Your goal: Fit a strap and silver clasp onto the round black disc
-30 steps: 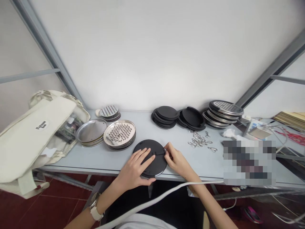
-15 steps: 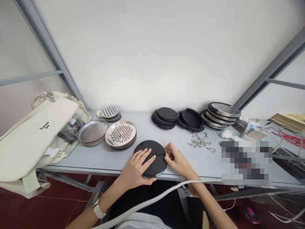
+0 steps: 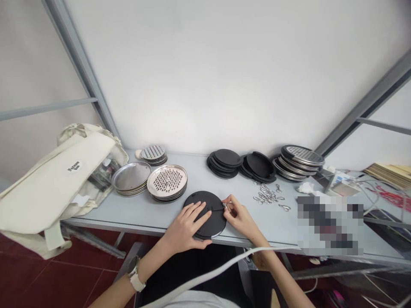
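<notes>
A round black disc (image 3: 201, 200), with a slot running in from its right edge, lies near the front of the table. My left hand (image 3: 189, 224) rests flat on top of it, fingers stretched out. At the slot's outer end, my right hand (image 3: 236, 216) pinches a small metal loop (image 3: 225, 207) against the rim; the fingertips partly cover it. Several similar metal loops (image 3: 268, 194) are scattered behind and to the right. Left of the disc stands a stack of round metal grater plates (image 3: 167, 180), beside a stack of plain metal discs (image 3: 131, 176).
Small grater plates (image 3: 153, 152) are stacked at the back left. Black discs (image 3: 226, 160), black holders (image 3: 258, 164) and framed graters (image 3: 298, 158) line the wall. A cream bag (image 3: 64, 179) leans at the left. A white cable (image 3: 205, 280) crosses before me.
The view has shifted slightly. My left hand stays flat on the black disc, and my right fingers have moved slightly at its edge, showing more of the metal loop.
</notes>
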Tool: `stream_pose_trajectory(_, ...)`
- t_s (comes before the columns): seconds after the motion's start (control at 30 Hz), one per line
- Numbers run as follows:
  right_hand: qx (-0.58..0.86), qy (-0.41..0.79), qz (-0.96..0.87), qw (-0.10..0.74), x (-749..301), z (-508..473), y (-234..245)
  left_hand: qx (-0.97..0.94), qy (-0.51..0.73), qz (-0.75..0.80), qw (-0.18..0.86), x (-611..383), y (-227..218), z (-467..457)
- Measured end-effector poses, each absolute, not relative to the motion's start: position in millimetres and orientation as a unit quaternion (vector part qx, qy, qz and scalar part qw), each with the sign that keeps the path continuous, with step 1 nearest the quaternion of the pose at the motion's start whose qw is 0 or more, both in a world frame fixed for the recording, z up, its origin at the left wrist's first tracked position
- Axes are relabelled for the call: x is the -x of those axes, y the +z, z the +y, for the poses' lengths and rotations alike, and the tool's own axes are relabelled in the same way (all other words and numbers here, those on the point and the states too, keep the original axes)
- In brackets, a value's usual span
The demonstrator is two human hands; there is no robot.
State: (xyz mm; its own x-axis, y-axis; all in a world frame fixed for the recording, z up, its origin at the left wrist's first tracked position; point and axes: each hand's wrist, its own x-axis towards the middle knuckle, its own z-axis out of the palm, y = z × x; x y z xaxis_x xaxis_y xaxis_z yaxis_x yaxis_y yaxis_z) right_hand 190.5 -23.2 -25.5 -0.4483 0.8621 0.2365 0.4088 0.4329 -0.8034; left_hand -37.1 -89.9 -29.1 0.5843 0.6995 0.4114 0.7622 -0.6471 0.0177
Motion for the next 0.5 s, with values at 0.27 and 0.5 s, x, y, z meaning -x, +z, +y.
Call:
stream_pose_trajectory(0.27,0.4,0.349,-0.783,0.325,-192.2,-23.3,-24.9,0.888,-0.189,-0.411,0.086,38.3,-31.8,-89.6)
stream_pose_trajectory(0.5,0.399,0.371,-0.777,0.316,-190.6,-24.8,-21.8,0.884,-0.194,-0.414,0.092,38.7,-32.0,-90.0)
